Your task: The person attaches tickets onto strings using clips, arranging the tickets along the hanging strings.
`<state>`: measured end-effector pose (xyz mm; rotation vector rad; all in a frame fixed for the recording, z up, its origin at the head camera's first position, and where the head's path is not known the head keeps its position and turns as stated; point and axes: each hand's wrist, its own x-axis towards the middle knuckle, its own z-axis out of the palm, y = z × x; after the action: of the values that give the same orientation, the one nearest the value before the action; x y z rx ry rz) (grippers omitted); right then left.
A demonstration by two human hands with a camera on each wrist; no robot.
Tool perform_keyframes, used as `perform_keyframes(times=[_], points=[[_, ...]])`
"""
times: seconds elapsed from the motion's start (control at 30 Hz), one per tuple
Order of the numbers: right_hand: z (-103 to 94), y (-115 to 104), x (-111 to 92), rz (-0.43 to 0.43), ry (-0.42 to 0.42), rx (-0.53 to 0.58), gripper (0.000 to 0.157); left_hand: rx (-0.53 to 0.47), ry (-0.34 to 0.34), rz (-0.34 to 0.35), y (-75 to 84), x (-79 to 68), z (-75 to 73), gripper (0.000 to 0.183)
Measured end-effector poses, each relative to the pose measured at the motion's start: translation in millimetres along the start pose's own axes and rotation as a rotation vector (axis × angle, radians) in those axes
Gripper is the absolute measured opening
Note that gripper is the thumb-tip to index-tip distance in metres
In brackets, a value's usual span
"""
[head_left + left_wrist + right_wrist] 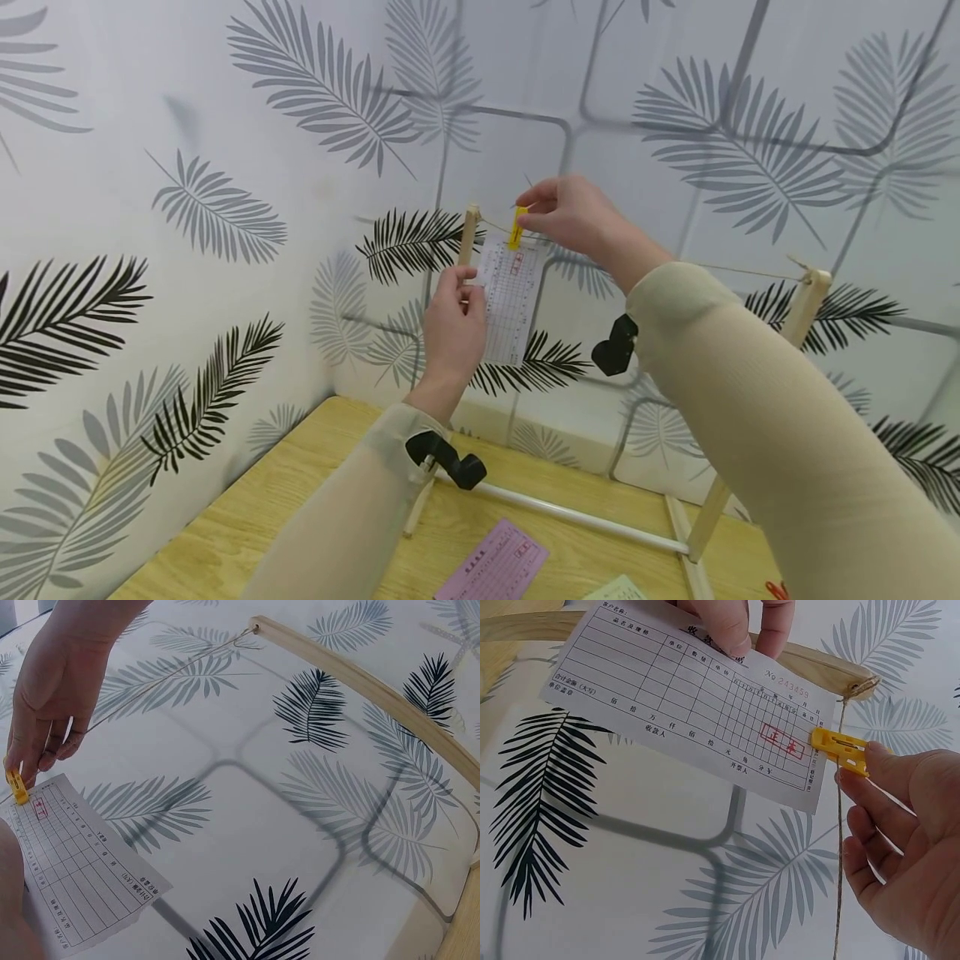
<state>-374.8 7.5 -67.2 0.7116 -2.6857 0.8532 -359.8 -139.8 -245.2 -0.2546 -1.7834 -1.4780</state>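
Observation:
A white printed receipt slip (513,312) with a red stamp hangs lengthwise at a thin twine line (839,877). My right hand (573,212) pinches a yellow clothespin (841,750) between thumb and fingers. The clothespin's jaws sit over the slip's stamped short end, right at the twine. Lower down, my left hand (456,329) holds the slip by its long edge, with the thumb (727,634) on the printed face in the right wrist view. The fingers behind the paper are partly hidden.
The twine runs between two wooden posts (806,312), joined low down by a white rod (570,514). On the wooden table (300,475) lie a pink slip (498,567), a pale green slip (618,590) and a red object (777,591). Leaf-patterned walls (217,217) stand close behind and left.

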Motion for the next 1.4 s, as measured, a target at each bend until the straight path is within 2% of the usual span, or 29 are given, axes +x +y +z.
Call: perform_keyframes(times=[0.3,0.5,0.9,1.13,1.4], points=[[3.8,0,1,0.012,0.005,0.02,0.037,0.03,0.007,0.02,-2.8,-2.6,-0.7,0.022],[7.3,-3,3,0.001,0.029,-0.026,0.037,0.043,0.015,0.036,-6.3,-4.9,-2.3,0.024],[11.8,-5,3,0.013,0.035,-0.032,0.041,0.065,0.004,0.031,-13.6,-10.1,-10.3,0.025],[5.1,-4,-4,0.01,0.026,-0.054,0.044,0.035,-0.006,-0.007,-17.8,-19.7,-15.0,0.022],[-4.9,0,-20,-0.031,0.044,-0.164,0.047,0.074,0.013,-0.023,-27.3,-29.6,-21.4,0.021]])
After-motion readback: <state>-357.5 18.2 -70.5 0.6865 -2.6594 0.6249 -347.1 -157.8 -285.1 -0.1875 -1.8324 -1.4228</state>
